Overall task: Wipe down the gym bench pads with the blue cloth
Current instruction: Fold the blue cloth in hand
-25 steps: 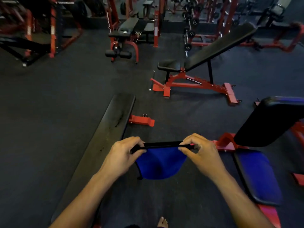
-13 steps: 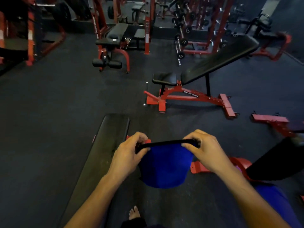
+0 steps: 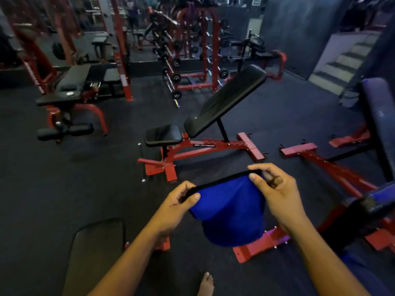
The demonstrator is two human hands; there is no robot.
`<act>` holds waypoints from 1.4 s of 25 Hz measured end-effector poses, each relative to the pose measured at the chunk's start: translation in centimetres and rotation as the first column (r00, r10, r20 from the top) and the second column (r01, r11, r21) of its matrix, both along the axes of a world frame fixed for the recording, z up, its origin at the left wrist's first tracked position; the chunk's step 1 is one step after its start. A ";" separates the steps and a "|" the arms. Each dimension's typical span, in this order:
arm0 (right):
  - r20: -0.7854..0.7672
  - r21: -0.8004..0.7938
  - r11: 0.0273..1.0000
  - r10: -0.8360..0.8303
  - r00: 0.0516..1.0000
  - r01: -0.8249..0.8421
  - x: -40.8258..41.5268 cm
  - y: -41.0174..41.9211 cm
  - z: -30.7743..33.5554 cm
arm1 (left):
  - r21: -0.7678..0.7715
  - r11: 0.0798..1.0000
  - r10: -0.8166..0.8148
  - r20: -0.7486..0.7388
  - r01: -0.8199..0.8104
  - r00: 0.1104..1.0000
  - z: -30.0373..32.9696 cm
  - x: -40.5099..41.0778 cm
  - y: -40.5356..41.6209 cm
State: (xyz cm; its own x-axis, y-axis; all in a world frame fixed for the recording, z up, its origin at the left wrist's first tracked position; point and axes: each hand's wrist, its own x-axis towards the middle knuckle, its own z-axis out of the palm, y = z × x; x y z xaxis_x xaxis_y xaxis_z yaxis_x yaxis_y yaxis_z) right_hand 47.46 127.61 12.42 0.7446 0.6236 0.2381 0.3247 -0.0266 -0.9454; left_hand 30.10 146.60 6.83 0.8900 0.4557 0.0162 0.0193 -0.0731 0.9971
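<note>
The blue cloth point(image 3: 228, 212) hangs in mid-air in front of the person, stretched by its black-edged top hem between the left hand point(image 3: 177, 208) and the right hand point(image 3: 275, 193), each grip closed in a pinch on one end of the hem. Beyond it on the dark floor point(image 3: 85, 178) stands an incline bench point(image 3: 224, 103) with black pads on a red frame, well apart from the cloth. A flat black pad point(image 3: 94, 253) lies low at the left, and a blue-padded bench point(image 3: 378, 116) stands at the right.

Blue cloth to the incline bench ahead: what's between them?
Head view: only dark floor and the bench's red base frame lie between blue cloth and incline bench.
</note>
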 end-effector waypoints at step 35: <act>0.208 -0.012 0.994 -0.105 0.973 0.109 53.0 38.6 5.7 | 0.022 1.000 0.001 0.358 -0.009 0.934 5.9 61.5 45.2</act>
